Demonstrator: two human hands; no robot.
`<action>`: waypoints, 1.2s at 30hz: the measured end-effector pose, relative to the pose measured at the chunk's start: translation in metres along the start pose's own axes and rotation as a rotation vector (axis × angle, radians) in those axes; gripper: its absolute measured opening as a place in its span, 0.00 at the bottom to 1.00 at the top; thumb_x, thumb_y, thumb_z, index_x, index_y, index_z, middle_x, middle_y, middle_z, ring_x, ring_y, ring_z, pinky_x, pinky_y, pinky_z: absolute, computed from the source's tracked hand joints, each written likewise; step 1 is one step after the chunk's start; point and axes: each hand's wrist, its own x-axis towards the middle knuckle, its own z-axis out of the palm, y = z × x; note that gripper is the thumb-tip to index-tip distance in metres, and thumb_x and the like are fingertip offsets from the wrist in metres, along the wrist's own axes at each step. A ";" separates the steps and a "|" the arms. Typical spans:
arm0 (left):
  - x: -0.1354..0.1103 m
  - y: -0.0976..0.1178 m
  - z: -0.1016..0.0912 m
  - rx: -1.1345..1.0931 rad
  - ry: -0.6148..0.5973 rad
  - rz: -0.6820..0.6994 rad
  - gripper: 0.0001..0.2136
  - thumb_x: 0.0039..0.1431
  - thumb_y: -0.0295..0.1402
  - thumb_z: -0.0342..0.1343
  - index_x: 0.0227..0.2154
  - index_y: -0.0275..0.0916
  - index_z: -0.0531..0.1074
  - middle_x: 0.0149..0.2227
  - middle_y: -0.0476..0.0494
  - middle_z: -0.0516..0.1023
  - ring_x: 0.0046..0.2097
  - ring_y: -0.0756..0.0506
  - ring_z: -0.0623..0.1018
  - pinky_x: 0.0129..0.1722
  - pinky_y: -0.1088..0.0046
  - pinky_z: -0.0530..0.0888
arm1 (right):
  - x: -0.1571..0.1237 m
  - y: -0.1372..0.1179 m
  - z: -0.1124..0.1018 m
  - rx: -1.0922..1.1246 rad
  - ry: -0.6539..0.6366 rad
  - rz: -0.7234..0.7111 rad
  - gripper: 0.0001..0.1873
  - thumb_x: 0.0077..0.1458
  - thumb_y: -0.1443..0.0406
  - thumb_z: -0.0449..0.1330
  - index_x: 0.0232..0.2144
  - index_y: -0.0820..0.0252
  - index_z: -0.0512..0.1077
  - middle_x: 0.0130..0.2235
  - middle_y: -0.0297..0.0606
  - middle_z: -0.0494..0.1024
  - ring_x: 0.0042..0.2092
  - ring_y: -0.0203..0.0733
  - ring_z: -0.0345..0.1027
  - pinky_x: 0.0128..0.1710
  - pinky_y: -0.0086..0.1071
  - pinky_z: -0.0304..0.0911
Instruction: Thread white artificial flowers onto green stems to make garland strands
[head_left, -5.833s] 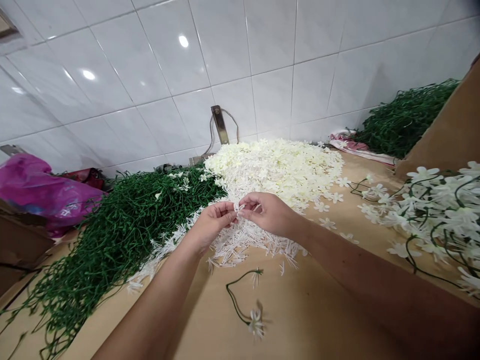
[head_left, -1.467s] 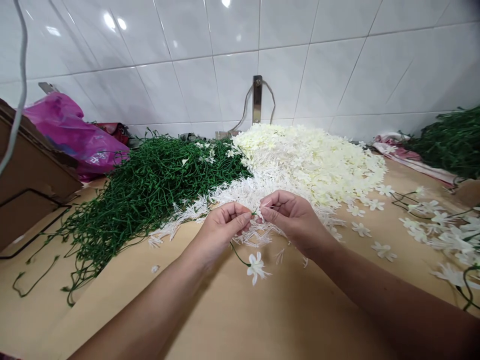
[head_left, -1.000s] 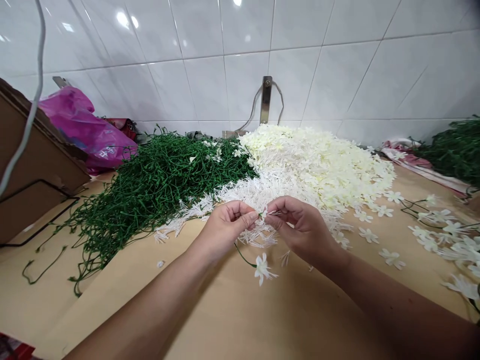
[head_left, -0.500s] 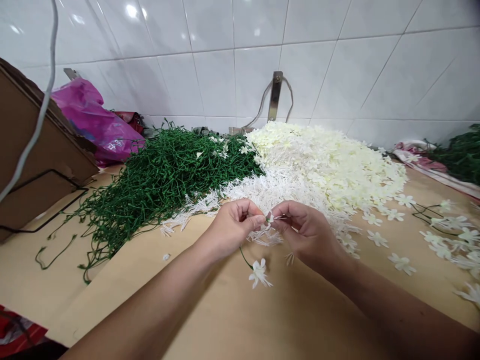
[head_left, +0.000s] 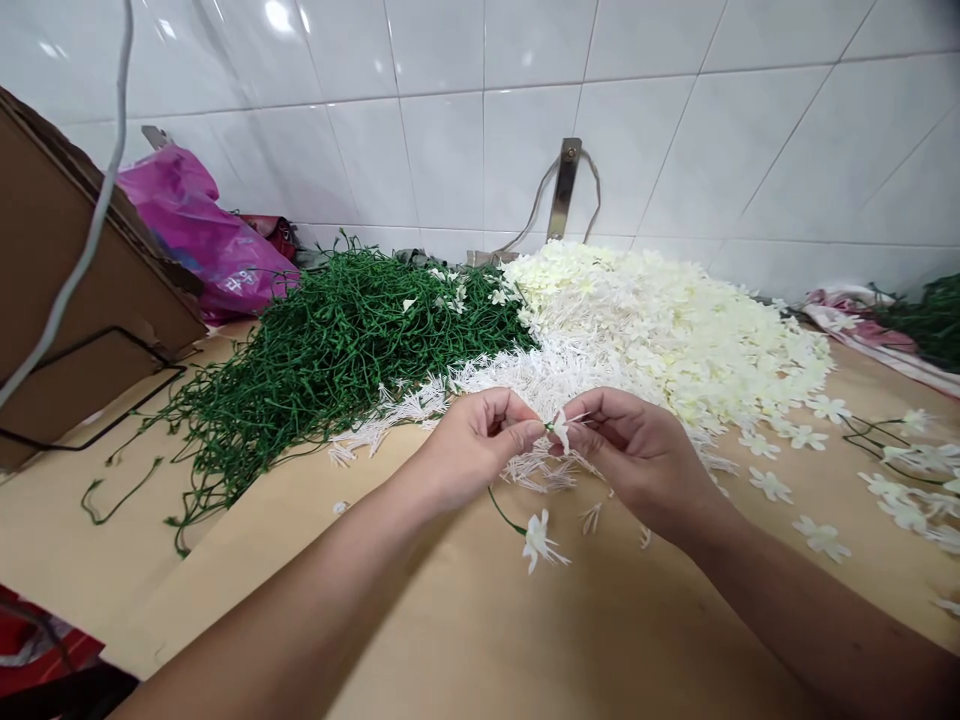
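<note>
My left hand (head_left: 476, 445) is closed in a pinch on a thin green stem (head_left: 504, 512) whose lower end carries a white flower (head_left: 541, 541) hanging below my fist. My right hand (head_left: 634, 450) pinches a small white flower piece (head_left: 560, 428) at the stem's upper tip, fingertip to fingertip with the left. Both hands hover just above a heap of white spiky stamen pieces (head_left: 525, 385). Behind it lies a big pile of cream petals (head_left: 675, 330), and to its left a mound of green stems (head_left: 315, 355).
A cardboard box (head_left: 67, 290) stands at the left with a pink plastic bag (head_left: 199, 235) behind it. Finished flower stems (head_left: 911, 465) lie at the right edge, more green stems (head_left: 926, 320) at the far right. Loose petals (head_left: 821, 535) dot the brown tabletop (head_left: 570, 640). A tiled wall closes the back.
The hands stay pinched together at the stem tip; a white flower piece now shows between the fingertips. The view has drifted left, so the piles sit further right.
</note>
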 end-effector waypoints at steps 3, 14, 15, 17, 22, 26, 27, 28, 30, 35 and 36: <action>0.002 -0.002 -0.001 0.041 -0.004 0.012 0.06 0.44 0.32 0.54 0.21 0.34 0.65 0.20 0.52 0.63 0.23 0.54 0.62 0.24 0.77 0.58 | 0.001 -0.001 -0.001 0.018 -0.026 0.005 0.05 0.48 0.64 0.54 0.26 0.62 0.64 0.23 0.34 0.68 0.26 0.32 0.61 0.25 0.27 0.58; 0.001 -0.005 -0.001 0.149 0.007 0.051 0.06 0.45 0.31 0.53 0.20 0.35 0.64 0.20 0.52 0.63 0.24 0.54 0.63 0.25 0.76 0.60 | 0.002 -0.002 -0.005 -0.192 -0.035 -0.086 0.05 0.49 0.65 0.53 0.24 0.62 0.64 0.21 0.31 0.65 0.23 0.29 0.57 0.22 0.25 0.54; 0.001 -0.005 -0.001 0.149 0.003 0.050 0.06 0.45 0.31 0.53 0.20 0.35 0.64 0.20 0.52 0.63 0.24 0.54 0.63 0.25 0.76 0.60 | 0.002 -0.002 -0.005 -0.218 -0.032 -0.100 0.05 0.49 0.65 0.53 0.24 0.62 0.64 0.21 0.31 0.65 0.23 0.29 0.58 0.22 0.25 0.55; 0.002 -0.006 0.000 0.136 -0.003 0.052 0.05 0.45 0.31 0.53 0.21 0.34 0.65 0.20 0.52 0.64 0.24 0.54 0.63 0.26 0.76 0.60 | 0.001 -0.002 -0.004 -0.249 -0.023 -0.119 0.05 0.49 0.66 0.53 0.24 0.62 0.64 0.21 0.31 0.65 0.24 0.30 0.59 0.23 0.25 0.55; 0.002 -0.006 0.002 0.018 0.011 0.006 0.05 0.43 0.29 0.54 0.20 0.34 0.65 0.19 0.52 0.64 0.23 0.54 0.63 0.24 0.77 0.60 | -0.001 0.001 0.001 -0.202 0.012 -0.093 0.05 0.49 0.66 0.53 0.24 0.61 0.63 0.21 0.31 0.65 0.23 0.30 0.58 0.21 0.25 0.54; 0.000 -0.003 0.003 -0.101 0.015 -0.021 0.05 0.42 0.28 0.56 0.19 0.33 0.66 0.18 0.52 0.66 0.23 0.55 0.65 0.25 0.78 0.61 | -0.002 0.004 0.003 -0.070 0.017 -0.024 0.05 0.48 0.65 0.55 0.24 0.61 0.62 0.22 0.32 0.65 0.24 0.31 0.59 0.22 0.26 0.56; 0.000 -0.002 0.003 -0.129 0.006 -0.026 0.05 0.43 0.28 0.56 0.19 0.33 0.66 0.18 0.52 0.67 0.23 0.55 0.66 0.25 0.78 0.62 | -0.002 0.004 0.003 -0.017 0.005 -0.006 0.06 0.48 0.64 0.55 0.25 0.61 0.62 0.22 0.32 0.66 0.25 0.32 0.60 0.23 0.26 0.57; -0.001 -0.001 0.003 -0.157 -0.006 -0.030 0.05 0.43 0.29 0.56 0.19 0.33 0.66 0.18 0.51 0.68 0.23 0.54 0.67 0.26 0.77 0.63 | -0.001 0.004 0.003 0.049 -0.014 0.013 0.06 0.48 0.64 0.55 0.25 0.61 0.62 0.23 0.33 0.67 0.26 0.32 0.61 0.25 0.27 0.58; -0.002 0.000 0.003 -0.205 -0.031 -0.038 0.06 0.43 0.29 0.57 0.19 0.33 0.66 0.19 0.50 0.70 0.24 0.53 0.69 0.28 0.76 0.65 | 0.000 0.004 0.004 0.205 -0.063 0.054 0.08 0.47 0.62 0.56 0.25 0.61 0.63 0.23 0.32 0.68 0.27 0.33 0.63 0.28 0.28 0.60; -0.003 0.001 0.003 -0.248 -0.030 -0.039 0.08 0.42 0.32 0.59 0.19 0.33 0.65 0.20 0.49 0.72 0.25 0.52 0.71 0.29 0.74 0.68 | 0.002 0.008 0.004 0.495 -0.143 0.143 0.09 0.45 0.62 0.59 0.24 0.60 0.63 0.21 0.30 0.69 0.27 0.32 0.65 0.33 0.30 0.62; -0.002 0.001 0.004 -0.249 -0.028 -0.043 0.09 0.41 0.32 0.59 0.19 0.33 0.65 0.20 0.49 0.72 0.25 0.52 0.71 0.29 0.75 0.68 | 0.002 0.009 0.004 0.514 -0.144 0.153 0.09 0.45 0.62 0.59 0.24 0.60 0.63 0.21 0.29 0.69 0.27 0.32 0.65 0.33 0.30 0.62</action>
